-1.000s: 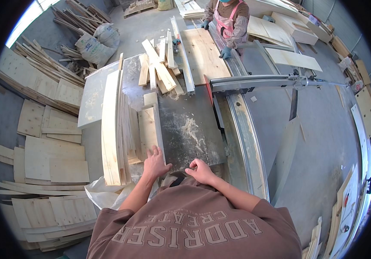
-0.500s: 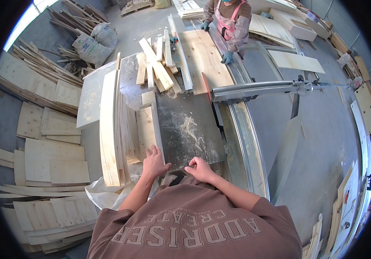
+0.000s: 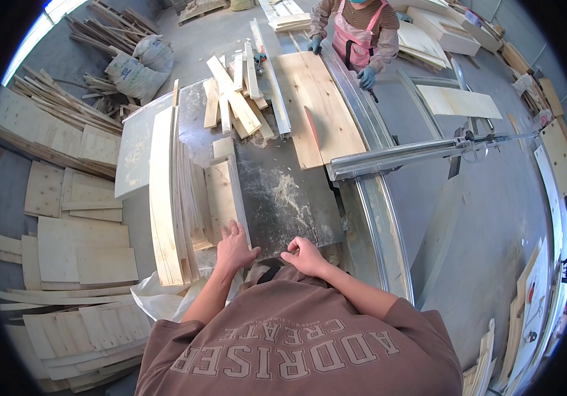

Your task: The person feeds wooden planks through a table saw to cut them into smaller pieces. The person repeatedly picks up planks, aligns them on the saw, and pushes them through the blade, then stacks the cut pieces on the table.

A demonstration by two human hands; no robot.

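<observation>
My left hand lies with fingers apart over the near end of a short pale board on the saw table, touching it. My right hand rests at the table's near edge, fingers curled in, with nothing visible in them. Against the short board's left side stands a row of long wooden strips on edge. Farther off, a wide wooden board lies on the saw table, with a thin red upright piece at its near part. A co-worker's gloved hand is on the sliding rail beside it.
Offcuts lie heaped by a metal fence. A metal crossbar spans to the right. Stacked panels fill the left floor, with white sacks behind. The co-worker stands at the far side.
The wide board has slid nearer to me along the red upright piece. The crossbar has come nearer too, and the co-worker has shifted slightly. My hands have hardly moved.
</observation>
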